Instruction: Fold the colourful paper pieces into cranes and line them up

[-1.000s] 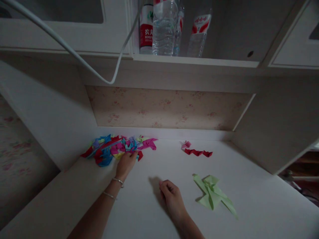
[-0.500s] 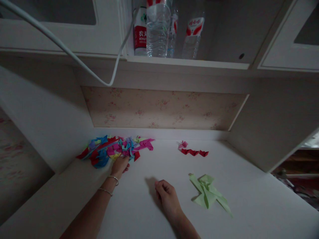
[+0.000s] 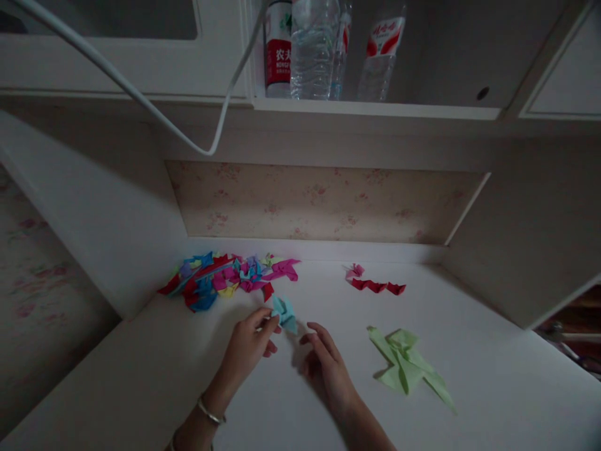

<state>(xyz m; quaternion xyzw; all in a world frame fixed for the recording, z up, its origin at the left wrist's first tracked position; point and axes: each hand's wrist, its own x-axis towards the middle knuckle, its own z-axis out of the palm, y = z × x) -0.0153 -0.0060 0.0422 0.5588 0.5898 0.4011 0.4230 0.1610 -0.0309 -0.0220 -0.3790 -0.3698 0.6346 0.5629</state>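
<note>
My left hand (image 3: pixel 251 343) pinches a light blue folded-paper piece (image 3: pixel 285 314) between thumb and fingers, above the white desk top (image 3: pixel 300 410). Just to its right is my right hand (image 3: pixel 325 363), fingers curved and apart with nothing in them, not touching the blue paper. Beyond the left hand lies a heap of colourful folded paper (image 3: pixel 235 275) in red, blue, magenta, purple and yellow. A small red paper piece (image 3: pixel 267 291) sits at the heap's near edge. On the right rests a large pale green paper figure (image 3: pixel 402 363).
A red zigzag paper strip (image 3: pixel 378 287) and a small pink paper piece (image 3: pixel 357 270) lie toward the back. Overhead, an open shelf (image 3: pixel 375 109) holds plastic bottles (image 3: pixel 313 56). A white cable (image 3: pixel 154 116) hangs in front of the cabinet. Side panels enclose the desk.
My left hand has drawn back from the heap toward the middle, bringing the light blue folded-paper piece with it. My right hand has loosened from a closed pose, its fingers now apart.
</note>
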